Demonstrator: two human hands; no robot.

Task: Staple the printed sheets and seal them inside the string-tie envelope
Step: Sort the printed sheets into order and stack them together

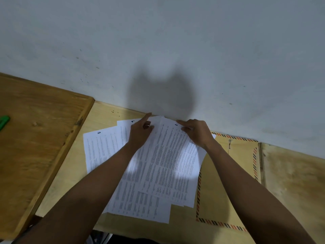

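Two bare forearms reach forward from the bottom of the view over a pale wooden table [73, 173]. Nearest the person, the lower edges of several printed sheets [158, 173] fan out loosely, overlapping one another and not squared up. To their right, partly under them, lies a tan envelope [228, 182] with a red and dark striped border; its string tie [229, 143] sits near its far edge, by the wall. Further on, a single sheet [100, 148] marked with a handwritten 5 lies flat to the left, another page tucked beside it.

At the far end of the pile, the left hand [140, 132] pinches the top edge of the sheets, fingers closed on the paper with the forefinger stretched out. The right hand [197, 132] grips the opposite top corner, fingers likewise closed on the paper. A darker wooden board [35, 138] lies to the left, with a green object [3, 121] at its edge. Behind everything stands a white wall [175, 41] carrying a shadow.
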